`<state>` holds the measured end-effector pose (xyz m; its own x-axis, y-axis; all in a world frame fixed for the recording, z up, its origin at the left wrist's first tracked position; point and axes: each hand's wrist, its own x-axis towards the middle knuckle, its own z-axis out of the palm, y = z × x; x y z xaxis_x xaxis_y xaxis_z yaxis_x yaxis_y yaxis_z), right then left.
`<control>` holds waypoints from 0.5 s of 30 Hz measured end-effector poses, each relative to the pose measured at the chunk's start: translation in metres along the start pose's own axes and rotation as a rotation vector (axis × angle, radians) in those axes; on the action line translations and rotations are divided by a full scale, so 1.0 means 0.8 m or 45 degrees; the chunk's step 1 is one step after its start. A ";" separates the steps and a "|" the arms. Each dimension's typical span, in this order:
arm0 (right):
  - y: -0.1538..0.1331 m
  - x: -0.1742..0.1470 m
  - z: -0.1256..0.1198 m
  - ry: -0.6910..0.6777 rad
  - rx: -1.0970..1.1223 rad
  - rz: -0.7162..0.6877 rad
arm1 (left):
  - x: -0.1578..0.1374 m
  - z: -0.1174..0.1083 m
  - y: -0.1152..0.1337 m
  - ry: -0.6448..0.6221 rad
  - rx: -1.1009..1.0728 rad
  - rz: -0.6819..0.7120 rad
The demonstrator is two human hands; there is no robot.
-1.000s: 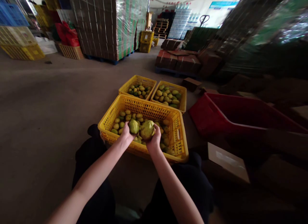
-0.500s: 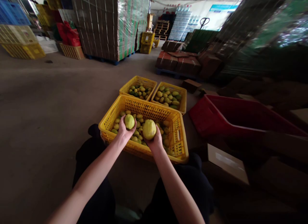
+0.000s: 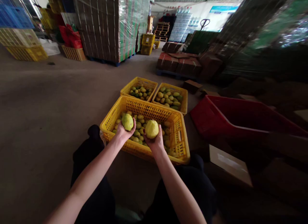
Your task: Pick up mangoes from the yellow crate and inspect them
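The fingers of the left hand (image 3: 125, 131) are curved around the left fruit (image 3: 127, 122), which sits on the palm; a part of them is hidden under it. The fingers of the right hand (image 3: 154, 140) cup the right fruit (image 3: 151, 129) from below and from both sides. The two fruits are apart from each other, both above the front crate (image 3: 154, 109), in which loose fruit (image 3: 139, 124) lies.

As I judge, the main danger is a drop: each fruit is round and rests on one palm only, so a tilt of the wrist or a loosened finger could let it roll off. It would then hit the loose fruit, and both might bruise. Too strong pressing could also mark the skin.

Counted, there are two hands and two held fruits, one in each. The yellow crates nearby are three: the front crate, and behind it the rear left crate (image 3: 146, 81) and the rear right crate (image 3: 175, 89), both with fruit inside. The pieces in the crates overlap, so I cannot count them exactly. To the right stands one red bin (image 3: 204, 118), and nearer to the person, one pale carton (image 3: 229, 164).
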<state>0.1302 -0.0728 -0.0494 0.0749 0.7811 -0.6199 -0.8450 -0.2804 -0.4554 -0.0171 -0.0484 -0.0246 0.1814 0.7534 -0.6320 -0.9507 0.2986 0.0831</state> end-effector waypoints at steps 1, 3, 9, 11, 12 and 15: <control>0.001 0.002 -0.001 0.004 0.004 -0.005 | 0.000 0.000 0.002 -0.008 -0.016 -0.008; 0.001 0.005 -0.002 -0.001 0.008 -0.012 | 0.001 -0.003 0.006 0.016 -0.008 0.028; 0.003 -0.002 0.003 -0.095 0.014 0.041 | 0.000 -0.008 0.009 0.033 -0.010 0.102; 0.003 -0.006 0.005 -0.146 -0.016 0.062 | -0.005 -0.005 0.008 -0.039 0.057 0.104; 0.003 -0.008 0.006 -0.172 -0.036 0.058 | -0.007 -0.003 0.008 -0.083 0.139 0.142; 0.006 -0.013 0.009 -0.216 -0.091 0.000 | -0.012 0.000 0.005 -0.214 0.424 0.336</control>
<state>0.1213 -0.0784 -0.0407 -0.0208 0.8623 -0.5059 -0.8047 -0.3147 -0.5033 -0.0224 -0.0544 -0.0179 0.0079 0.9054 -0.4246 -0.8423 0.2349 0.4852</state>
